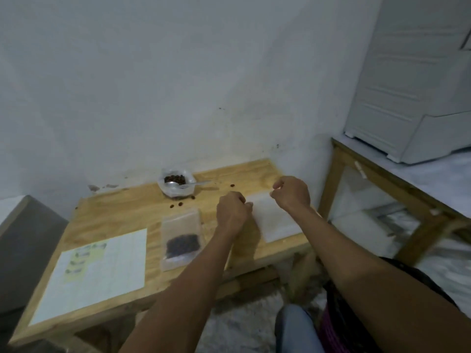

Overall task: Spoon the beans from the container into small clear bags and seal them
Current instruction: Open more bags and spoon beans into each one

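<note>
Head view. Sheet (94,278): paper, flat at near left of counter (122,215). Filled bag (181,238): clear, beans settled low, lying flat mid-counter. Left hand (233,210) and right hand (291,193): apart, each apparently pinching a top corner of the empty bags (274,220); grip blurred. Film judged light, limp, slippery; hold at mouth edges. Tub (175,184): beans, spoon (187,184) inside, by wall. Loose beans (176,205) nearby.
</note>
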Action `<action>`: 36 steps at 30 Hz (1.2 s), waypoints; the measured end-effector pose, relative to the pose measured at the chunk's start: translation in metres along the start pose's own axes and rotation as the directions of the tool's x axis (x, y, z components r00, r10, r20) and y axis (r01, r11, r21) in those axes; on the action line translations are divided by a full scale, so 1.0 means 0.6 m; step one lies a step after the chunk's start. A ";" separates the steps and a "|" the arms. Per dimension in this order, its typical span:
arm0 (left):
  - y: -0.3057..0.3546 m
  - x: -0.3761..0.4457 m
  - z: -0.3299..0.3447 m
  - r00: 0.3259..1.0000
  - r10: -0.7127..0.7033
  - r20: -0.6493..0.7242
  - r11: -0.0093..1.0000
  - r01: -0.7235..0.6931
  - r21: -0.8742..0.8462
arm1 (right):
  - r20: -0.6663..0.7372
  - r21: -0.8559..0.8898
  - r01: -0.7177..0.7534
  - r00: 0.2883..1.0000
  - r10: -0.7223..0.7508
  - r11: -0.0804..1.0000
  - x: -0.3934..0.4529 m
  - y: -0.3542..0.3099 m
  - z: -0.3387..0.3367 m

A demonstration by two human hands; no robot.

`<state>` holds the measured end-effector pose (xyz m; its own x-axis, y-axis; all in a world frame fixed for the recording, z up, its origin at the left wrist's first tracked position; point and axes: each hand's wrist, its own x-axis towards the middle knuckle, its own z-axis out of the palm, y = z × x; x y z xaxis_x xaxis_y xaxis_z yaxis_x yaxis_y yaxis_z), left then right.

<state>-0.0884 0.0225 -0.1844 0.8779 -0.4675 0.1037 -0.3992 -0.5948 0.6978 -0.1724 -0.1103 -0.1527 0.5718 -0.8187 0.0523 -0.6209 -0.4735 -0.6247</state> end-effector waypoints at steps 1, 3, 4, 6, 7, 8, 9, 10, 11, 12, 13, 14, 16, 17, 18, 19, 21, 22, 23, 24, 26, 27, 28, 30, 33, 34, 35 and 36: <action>0.009 -0.003 0.013 1.000 -0.015 0.010 1.000 0.015 -0.001 | 0.027 -0.031 -0.019 0.999 0.020 0.999 0.002 0.014 -0.006; 0.023 -0.008 0.033 0.999 -0.032 0.006 0.999 0.032 0.008 | 0.098 -0.039 -0.040 0.994 0.043 0.998 0.001 0.035 -0.010; 0.029 -0.010 0.039 0.999 -0.041 -0.002 0.999 0.041 0.013 | 0.114 -0.023 -0.040 0.993 0.043 0.999 -0.001 0.042 -0.009; 0.035 -0.012 0.048 0.997 -0.068 -0.027 0.997 0.069 0.017 | 0.113 -0.011 -0.020 0.993 0.021 1.000 -0.007 0.051 -0.003; 0.036 -0.012 0.051 0.996 -0.078 -0.043 0.997 0.079 0.019 | 0.105 -0.018 -0.002 0.994 0.004 1.000 -0.009 0.053 0.001; 0.038 -0.014 0.052 0.995 -0.083 -0.057 0.996 0.084 0.020 | 0.091 -0.025 0.012 0.996 -0.010 1.000 -0.012 0.055 0.005; 0.040 -0.014 0.053 0.994 -0.081 -0.069 0.996 0.083 0.017 | 0.073 -0.030 0.021 0.997 -0.018 0.999 -0.014 0.055 0.009; 0.040 -0.014 0.054 0.994 -0.080 -0.076 0.997 0.080 0.002 | 0.056 -0.040 0.022 0.998 -0.020 0.999 -0.017 0.054 0.011; 0.039 -0.012 0.055 0.993 -0.083 -0.079 0.996 0.082 -0.023 | 0.044 -0.051 0.018 0.999 -0.016 0.999 -0.018 0.054 0.014; 0.040 -0.011 0.055 0.993 -0.095 -0.075 0.994 0.091 -0.055 | 0.042 -0.057 0.010 0.999 -0.008 0.998 -0.017 0.054 0.017; 0.039 -0.010 0.056 0.992 -0.113 -0.062 0.990 0.107 -0.088 | 0.046 -0.056 0.001 0.999 0.002 0.998 -0.016 0.055 0.020; 0.040 -0.009 0.055 0.989 -0.137 -0.047 0.984 0.131 -0.120 | 0.052 -0.057 -0.010 0.999 0.013 0.998 -0.016 0.055 0.021; 0.042 -0.007 0.055 0.981 -0.191 -0.030 0.968 0.183 -0.174 | 0.053 -0.058 -0.029 0.998 0.032 0.998 -0.015 0.055 0.022; 0.041 -0.005 0.056 0.975 -0.218 -0.029 0.958 0.208 -0.197 | 0.047 -0.059 -0.033 0.998 0.036 0.998 -0.013 0.056 0.022; 0.042 -0.005 0.056 0.969 -0.246 -0.026 0.948 0.235 -0.215 | 0.035 -0.066 -0.033 0.999 0.036 0.997 -0.012 0.055 0.024; 0.042 -0.003 0.057 0.962 -0.271 -0.024 0.937 0.258 -0.234 | 0.024 -0.076 -0.031 0.999 0.033 0.997 -0.011 0.055 0.024; 0.041 0.000 0.057 0.949 -0.315 -0.018 0.917 0.300 -0.264 | -0.002 -0.089 -0.015 1.000 0.015 0.996 -0.011 0.051 0.026; 0.041 0.001 0.056 0.943 -0.332 -0.008 0.908 0.317 -0.275 | -0.018 -0.096 -0.004 1.000 0.003 0.995 -0.010 0.050 0.027; 0.040 0.003 0.057 0.938 -0.347 0.001 0.899 0.333 -0.285 | -0.030 -0.104 0.009 0.999 -0.012 0.995 -0.010 0.048 0.028; 0.040 0.005 0.056 0.931 -0.364 0.010 0.888 0.350 -0.299 | -0.038 -0.110 0.021 0.999 -0.025 0.994 -0.011 0.046 0.028; 0.040 0.008 0.053 0.912 -0.410 0.034 0.852 0.396 -0.343 | -0.068 -0.087 0.046 0.996 -0.052 0.995 -0.012 0.042 0.030; 0.040 0.012 0.051 0.899 -0.435 0.048 0.826 0.420 -0.376 | -0.093 -0.053 0.062 0.993 -0.067 0.997 -0.012 0.042 0.029; 0.042 0.013 0.050 0.884 -0.463 0.067 0.793 0.447 -0.414 | -0.119 -0.005 0.082 0.990 -0.082 0.997 -0.011 0.042 0.028; 0.050 0.014 0.039 0.847 -0.518 0.121 0.699 0.501 -0.510 | -0.150 0.097 0.152 0.979 -0.136 0.984 -0.008 0.038 0.023; 0.063 0.020 0.022 0.813 -0.544 0.208 0.526 0.524 -0.671 | -0.185 0.214 0.240 0.962 -0.201 0.947 -0.005 0.023 0.007; 0.067 0.022 0.014 0.809 -0.538 0.237 0.464 0.519 -0.718 | -0.190 0.267 0.242 0.962 -0.195 0.933 -0.005 0.014 0.000; 0.070 0.024 0.006 0.809 -0.526 0.264 0.405 0.511 -0.758 | -0.185 0.334 0.231 0.967 -0.177 0.914 -0.006 0.005 -0.008; 0.072 0.027 -0.002 0.814 -0.508 0.283 0.360 0.499 -0.788 | -0.171 0.407 0.212 0.973 -0.154 0.889 -0.007 -0.005 -0.015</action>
<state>-0.0910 -0.0101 -0.1516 0.8422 -0.2632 -0.4705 0.5028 0.0684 0.8617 -0.1781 -0.1083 -0.1440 0.5600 -0.7796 0.2803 -0.2127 -0.4622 -0.8609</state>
